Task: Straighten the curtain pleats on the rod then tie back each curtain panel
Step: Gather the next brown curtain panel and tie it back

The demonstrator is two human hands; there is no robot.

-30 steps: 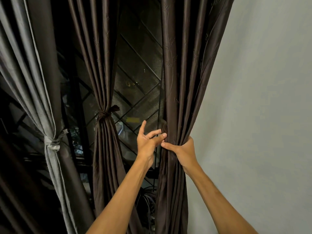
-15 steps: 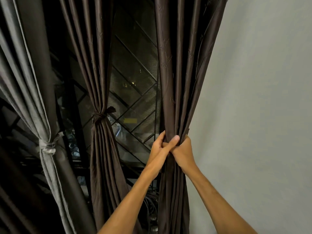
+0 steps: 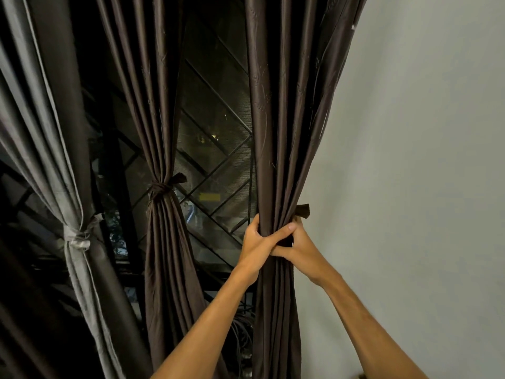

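Grey wall (image 3: 410, 160) at right. Left-hand grip (image 3: 258, 242), right-hand grip (image 3: 304, 246) wrapped round gathered brown curtain panel (image 3: 273, 132); tieback end (image 3: 303, 210) poking out.

Three panels hang side by side: left panel (image 3: 49, 132), middle panel (image 3: 161, 242) and right panel (image 3: 276, 132), which is beside the wall (image 3: 423, 160) on the right. A grille (image 3: 216, 149) lies behind them and shows through the gaps. The left tie (image 3: 78, 239) and middle tie (image 3: 161, 188) each circle their panel. The left hand (image 3: 258, 242) and right hand (image 3: 299, 243) grip the right panel from either side, touching each other. A tie end (image 3: 303, 210) juts out just above the right hand.
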